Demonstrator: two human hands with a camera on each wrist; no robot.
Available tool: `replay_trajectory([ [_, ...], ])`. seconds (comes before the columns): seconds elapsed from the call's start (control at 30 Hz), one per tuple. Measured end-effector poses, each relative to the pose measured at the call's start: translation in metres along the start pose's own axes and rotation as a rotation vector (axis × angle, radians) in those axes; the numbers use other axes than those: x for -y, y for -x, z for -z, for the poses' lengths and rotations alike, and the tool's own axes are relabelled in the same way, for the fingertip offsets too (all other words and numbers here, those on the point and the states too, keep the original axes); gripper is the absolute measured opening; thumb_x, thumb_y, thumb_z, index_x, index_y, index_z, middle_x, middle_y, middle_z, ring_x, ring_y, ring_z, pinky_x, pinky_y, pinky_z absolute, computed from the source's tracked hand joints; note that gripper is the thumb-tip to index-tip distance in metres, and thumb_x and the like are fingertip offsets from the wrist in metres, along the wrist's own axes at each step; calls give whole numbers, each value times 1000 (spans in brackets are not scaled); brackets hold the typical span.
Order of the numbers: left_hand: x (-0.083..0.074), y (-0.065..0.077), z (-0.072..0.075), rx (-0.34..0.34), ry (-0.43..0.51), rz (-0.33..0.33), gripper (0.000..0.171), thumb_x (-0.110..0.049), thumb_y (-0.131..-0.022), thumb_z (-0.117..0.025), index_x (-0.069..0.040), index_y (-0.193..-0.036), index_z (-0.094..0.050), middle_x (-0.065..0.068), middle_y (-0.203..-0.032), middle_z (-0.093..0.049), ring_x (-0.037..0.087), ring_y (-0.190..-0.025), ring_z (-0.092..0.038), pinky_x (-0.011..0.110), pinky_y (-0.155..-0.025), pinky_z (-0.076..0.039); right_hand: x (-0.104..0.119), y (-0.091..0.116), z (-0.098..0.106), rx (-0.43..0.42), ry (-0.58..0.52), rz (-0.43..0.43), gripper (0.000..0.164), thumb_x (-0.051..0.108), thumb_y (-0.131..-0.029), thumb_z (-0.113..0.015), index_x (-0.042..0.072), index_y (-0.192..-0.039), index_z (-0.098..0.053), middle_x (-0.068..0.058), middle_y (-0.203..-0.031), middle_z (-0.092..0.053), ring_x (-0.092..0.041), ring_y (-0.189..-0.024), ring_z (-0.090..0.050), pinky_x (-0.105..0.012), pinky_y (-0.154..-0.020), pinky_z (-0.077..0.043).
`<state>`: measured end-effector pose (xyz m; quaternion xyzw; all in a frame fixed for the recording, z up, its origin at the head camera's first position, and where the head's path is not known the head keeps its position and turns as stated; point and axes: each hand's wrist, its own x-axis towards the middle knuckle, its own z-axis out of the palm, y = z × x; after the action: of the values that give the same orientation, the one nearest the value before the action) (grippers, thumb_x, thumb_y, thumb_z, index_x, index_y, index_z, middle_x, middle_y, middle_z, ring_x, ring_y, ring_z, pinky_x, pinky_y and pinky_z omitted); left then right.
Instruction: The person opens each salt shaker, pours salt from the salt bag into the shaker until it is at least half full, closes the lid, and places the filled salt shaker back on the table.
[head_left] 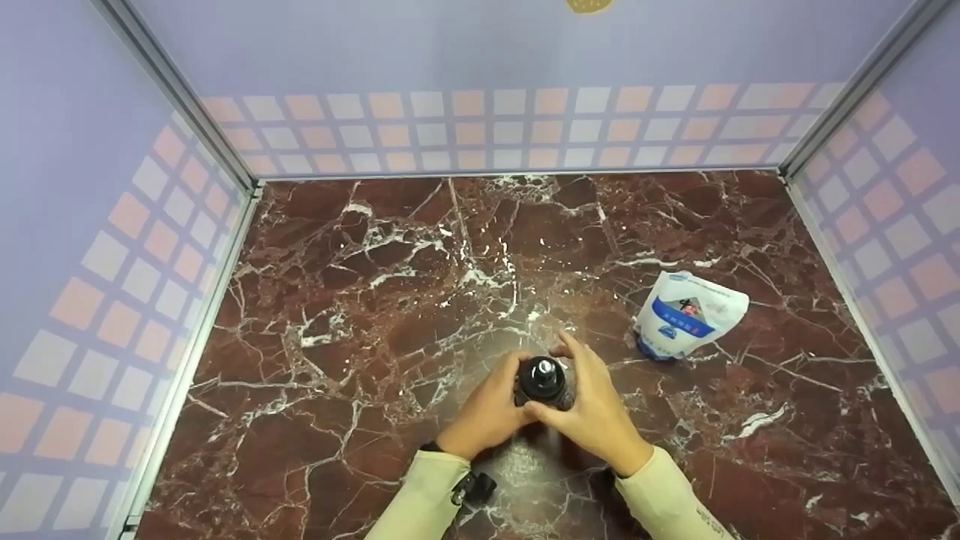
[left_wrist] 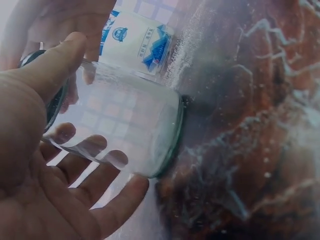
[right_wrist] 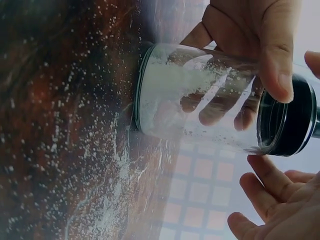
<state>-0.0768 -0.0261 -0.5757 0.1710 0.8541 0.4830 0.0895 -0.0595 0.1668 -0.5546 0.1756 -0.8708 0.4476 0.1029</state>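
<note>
Upright on the table is a clear glass jar (right_wrist: 200,100) with white residue inside. Its black lid (head_left: 541,379) has a shiny knob-like top. My left hand (head_left: 489,409) grips the jar; its thumb (right_wrist: 280,75) lies by the lid and the other fingers curl behind the glass. Around the lid's other side is my right hand (head_left: 596,405), with fingers (right_wrist: 267,185) relaxed and spread close to the lid's edge. Whether they press on it I cannot tell. A white and blue bag (head_left: 686,315) with printed writing stands to the right.
White grains (right_wrist: 107,200) are scattered over the dark red marbled table (head_left: 300,442). Lilac panels with pink and white squares enclose the back (head_left: 420,45), left and right. A black strap (head_left: 474,489) is on my left wrist.
</note>
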Motion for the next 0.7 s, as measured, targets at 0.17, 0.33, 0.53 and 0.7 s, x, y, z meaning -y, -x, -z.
replay_trajectory([
  [0.17, -2, -1, -2, -2, -10, -4, 70, -30, -83, -84, -18, -141, -47, 5, -139, -58, 27, -129, -58, 52, -111, -45, 1, 0, -1, -48, 43, 18, 107, 40, -73, -94, 8, -158, -37, -9, -122, -62, -28, -120, -54, -52, -109, -39],
  [0.33, -3, -2, -4, -9, 4, 26, 70, -24, -80, -85, -20, -139, -48, 3, -138, -58, 26, -128, -58, 50, -110, -46, 2, 0, 0, -69, 85, 34, 99, 30, -75, -92, 2, -154, -40, -10, -120, -63, -32, -121, -54, -57, -115, -35],
  [0.53, -3, -4, -4, -2, 29, 45, 71, -20, -79, -87, -19, -139, -48, 5, -139, -58, 28, -129, -57, 52, -111, -44, 0, 1, 0, -29, 35, 59, 94, 17, -76, -87, 1, -154, -38, -16, -132, -63, -36, -132, -52, -59, -123, -23],
  [0.7, -4, 1, 1, -31, -27, -55, 76, -44, -82, -85, -15, -140, -45, 11, -139, -56, 32, -128, -57, 54, -109, -46, 3, -2, 0, -60, -9, 159, 93, 24, -80, -85, -1, -155, -35, -19, -133, -62, -36, -131, -52, -54, -127, -15],
])
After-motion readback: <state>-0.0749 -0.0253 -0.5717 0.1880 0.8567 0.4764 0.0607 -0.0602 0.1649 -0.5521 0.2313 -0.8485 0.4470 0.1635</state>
